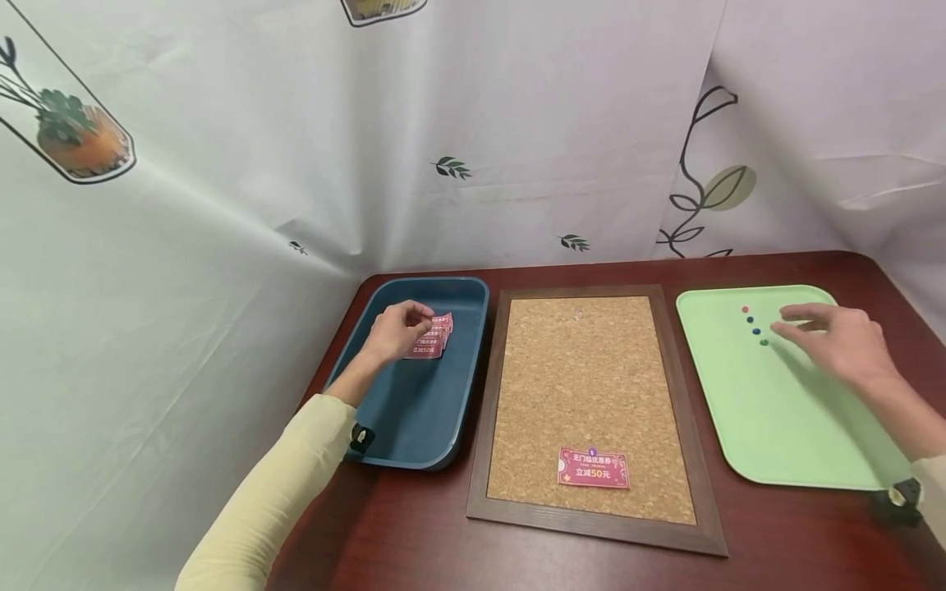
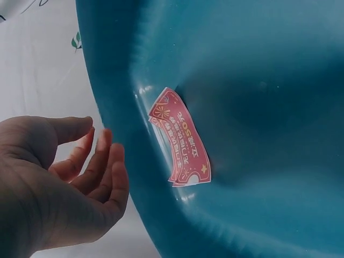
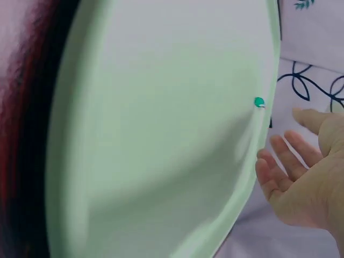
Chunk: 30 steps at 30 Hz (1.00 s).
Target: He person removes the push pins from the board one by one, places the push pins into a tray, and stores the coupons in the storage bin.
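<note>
My left hand [image 1: 395,330] hovers over the blue tray [image 1: 399,423], fingers loosely bent and nothing between them. Just beside its fingertips lie several overlapping pink coupons [image 1: 424,345]; the left wrist view shows them curved against the tray's side. Over the green tray [image 1: 783,435], my right hand [image 1: 846,341] has its thumb and fingers parted and holds nothing. Its fingertips are close to a short row of pushpins: a green pin [image 1: 764,342], two dark blue ones and a red pin [image 1: 745,309]. In the right wrist view the green pushpin [image 3: 259,101] is visible.
Between the trays lies a wood-framed corkboard [image 1: 584,386]. A pink coupon [image 1: 594,470] is on its lower part, with a purple pin [image 1: 592,451] at the coupon's top edge. Everything stands on a dark red table [image 1: 414,533], with white patterned cloth [image 1: 517,123] behind and left.
</note>
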Tool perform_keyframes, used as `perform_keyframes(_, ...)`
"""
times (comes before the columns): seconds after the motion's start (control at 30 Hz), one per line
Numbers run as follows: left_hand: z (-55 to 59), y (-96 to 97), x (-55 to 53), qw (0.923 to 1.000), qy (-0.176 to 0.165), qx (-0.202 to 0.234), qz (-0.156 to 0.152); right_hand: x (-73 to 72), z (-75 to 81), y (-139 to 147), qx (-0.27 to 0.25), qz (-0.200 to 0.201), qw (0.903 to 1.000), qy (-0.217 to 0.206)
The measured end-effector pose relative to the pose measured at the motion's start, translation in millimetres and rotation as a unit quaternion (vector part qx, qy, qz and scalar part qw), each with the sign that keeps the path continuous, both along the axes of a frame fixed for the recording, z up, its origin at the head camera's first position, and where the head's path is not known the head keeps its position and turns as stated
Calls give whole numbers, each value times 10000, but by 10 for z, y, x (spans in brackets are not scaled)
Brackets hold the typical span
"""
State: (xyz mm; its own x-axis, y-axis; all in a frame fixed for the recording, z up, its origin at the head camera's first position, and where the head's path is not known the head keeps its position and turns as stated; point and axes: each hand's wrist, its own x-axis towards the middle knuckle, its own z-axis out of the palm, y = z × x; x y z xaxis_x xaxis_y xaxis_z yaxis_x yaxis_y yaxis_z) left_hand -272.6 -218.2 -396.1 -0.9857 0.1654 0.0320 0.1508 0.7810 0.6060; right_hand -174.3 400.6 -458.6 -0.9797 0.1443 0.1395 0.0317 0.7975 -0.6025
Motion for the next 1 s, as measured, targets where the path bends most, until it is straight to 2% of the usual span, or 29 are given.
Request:
perform_keyframes(0.3,29,29,12,9995,162,247,-106,81,157,-55,-371,-39,9988,-327)
perform_keyframes(0.5,71,133,56,9986,157,399,-299,146,228,-219,-609,156,9977,-259)
perform_keyframes(0.83,171,374,257,9942,65,683,-825,246,342,-598,-895,708,9934,-82)
perform_keyframes(1.0,218,522,373,9902,40,818,-1135,306,339,-815,-836,1008,9914,-50)
